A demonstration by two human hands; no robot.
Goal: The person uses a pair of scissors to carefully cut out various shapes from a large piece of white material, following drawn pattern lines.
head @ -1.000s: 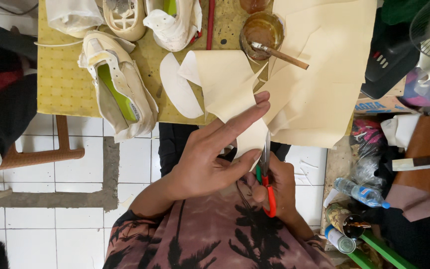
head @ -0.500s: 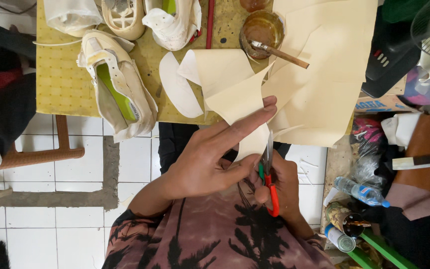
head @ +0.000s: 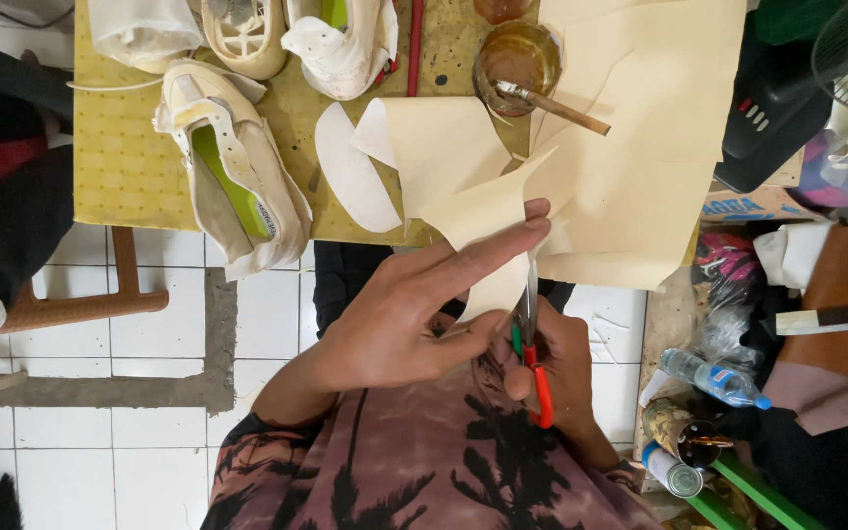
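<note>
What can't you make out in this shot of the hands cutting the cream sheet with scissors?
All in the head view:
- Scissors: the blade tips and cutting line are hidden behind the left hand and the cream sheet.
- Right hand: its fingers are mostly covered by the scissor handles and the left hand.
- Upper shoes: cut off by the top edge.
- Brown jar: its contents are too murky to tell.
</note>
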